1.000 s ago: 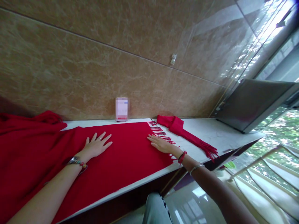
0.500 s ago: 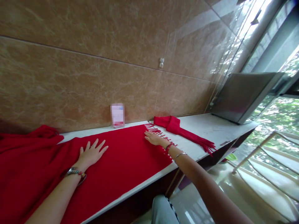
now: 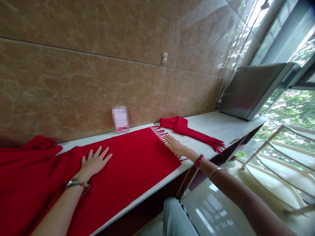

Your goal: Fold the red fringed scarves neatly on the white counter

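Observation:
A wide red scarf [image 3: 133, 164] lies flat along the white counter, its fringed end pointing right and its left part bunched in folds. On the smooth middle of it rests my left hand [image 3: 94, 161], palm down with fingers spread. My right hand [image 3: 175, 145] lies over the fringe at the scarf's right end, fingers stretched out and holding nothing. Just beyond that fringe is a second red scarf [image 3: 180, 126], narrow and folded over itself, with its tassels toward the counter's front edge.
The white counter [image 3: 200, 123] runs along a brown tiled wall [image 3: 73, 88]. A blurred-out pink and white item [image 3: 120, 119] leans on the wall. A grey appliance-like box [image 3: 251, 90] stands at the far right end. A metal rack [image 3: 278, 157] is on the right, by the window.
My right hand has slid right, from the scarf's red cloth onto its fringe. The left hand stays in place on the scarf. The view has shifted slightly.

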`<state>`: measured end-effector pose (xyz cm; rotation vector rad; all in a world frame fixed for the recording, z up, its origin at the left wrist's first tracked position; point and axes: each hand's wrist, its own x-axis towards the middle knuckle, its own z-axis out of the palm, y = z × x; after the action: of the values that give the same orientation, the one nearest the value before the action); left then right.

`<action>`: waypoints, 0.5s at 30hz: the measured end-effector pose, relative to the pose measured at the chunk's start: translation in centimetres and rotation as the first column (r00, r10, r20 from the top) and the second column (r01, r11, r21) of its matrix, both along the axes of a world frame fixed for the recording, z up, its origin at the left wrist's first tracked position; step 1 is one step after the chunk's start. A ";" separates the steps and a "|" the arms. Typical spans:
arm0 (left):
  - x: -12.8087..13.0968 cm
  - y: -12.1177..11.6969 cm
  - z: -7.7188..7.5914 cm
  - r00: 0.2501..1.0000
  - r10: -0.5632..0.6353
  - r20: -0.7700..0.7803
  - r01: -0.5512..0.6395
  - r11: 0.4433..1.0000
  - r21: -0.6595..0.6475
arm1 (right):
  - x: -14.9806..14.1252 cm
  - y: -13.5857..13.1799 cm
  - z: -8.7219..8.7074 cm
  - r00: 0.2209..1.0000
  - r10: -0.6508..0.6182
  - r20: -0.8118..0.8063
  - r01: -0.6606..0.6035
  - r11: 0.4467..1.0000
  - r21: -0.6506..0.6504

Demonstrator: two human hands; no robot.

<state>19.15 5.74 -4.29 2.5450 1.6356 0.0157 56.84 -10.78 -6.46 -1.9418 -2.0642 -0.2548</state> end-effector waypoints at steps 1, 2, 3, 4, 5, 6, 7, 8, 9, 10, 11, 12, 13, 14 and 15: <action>0.0 0.0 0.1 1.000 0.005 -0.002 -0.005 1.000 -0.007 | -0.7 -0.6 -0.4 0.997 0.070 0.019 -0.070 0.997 -0.032; 0.0 0.0 0.1 1.000 0.008 -0.005 -0.008 1.000 -0.010 | -1.1 -1.2 -0.6 0.993 0.115 0.039 -0.113 0.992 -0.062; 0.0 0.0 0.0 1.000 0.010 -0.008 -0.010 1.000 -0.011 | -1.1 -1.7 -0.8 0.989 0.134 0.064 -0.128 0.988 -0.089; 0.0 0.1 0.0 1.000 0.012 -0.010 -0.012 1.000 -0.009 | -0.6 -2.2 -1.0 0.987 0.132 0.096 -0.121 0.986 -0.116; 0.1 0.2 -0.1 1.000 0.015 -0.010 -0.015 1.000 -0.006 | 0.3 -2.6 -1.1 0.985 0.109 0.132 -0.090 0.986 -0.142; 0.1 0.2 -0.2 1.000 0.016 -0.009 -0.016 1.000 -0.002 | 1.5 -2.9 -1.1 0.983 0.072 0.167 -0.044 0.985 -0.167; 0.1 0.3 -0.3 1.000 0.019 -0.005 -0.019 1.000 0.003 | 2.8 -3.3 -1.2 0.980 0.024 0.198 0.015 0.982 -0.190; 0.1 0.4 -0.4 1.000 0.024 0.001 -0.024 1.000 0.005 | 4.2 -3.7 -1.2 0.974 -0.026 0.225 0.074 0.975 -0.208; 0.1 0.4 -0.4 1.000 0.024 0.008 -0.024 1.000 0.004 | 5.5 -4.2 -1.1 0.966 -0.076 0.246 0.130 0.969 -0.211; 0.1 0.4 -0.4 1.000 0.023 0.015 -0.023 1.000 0.001 | 6.5 -4.6 -0.9 0.958 -0.122 0.258 0.175 0.965 -0.196; 0.1 0.5 -0.5 0.999 0.024 0.022 -0.024 1.000 0.002 | 7.0 -5.0 -0.6 0.953 -0.163 0.257 0.209 0.965 -0.161; 0.1 0.4 -0.5 0.999 0.023 0.029 -0.024 1.000 0.005 | 7.0 -5.3 -0.2 0.951 -0.199 0.237 0.229 0.968 -0.106; 0.1 0.4 -0.5 0.999 0.020 0.037 -0.021 1.000 0.016 | 6.6 -5.5 0.4 0.955 -0.217 0.200 0.229 0.972 -0.041; 0.2 0.4 -0.5 0.999 0.013 0.044 -0.015 0.999 0.031 | 5.8 -5.6 1.0 0.967 -0.203 0.153 0.202 0.979 0.019; 0.2 0.3 -0.5 0.999 0.007 0.046 -0.009 0.999 0.048 | 4.7 -5.5 1.7 0.982 -0.156 0.106 0.150 0.987 0.063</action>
<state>19.34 6.08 -4.82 2.5531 1.6486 0.1143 61.53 -16.32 -4.76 -2.0997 -1.9535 -0.4576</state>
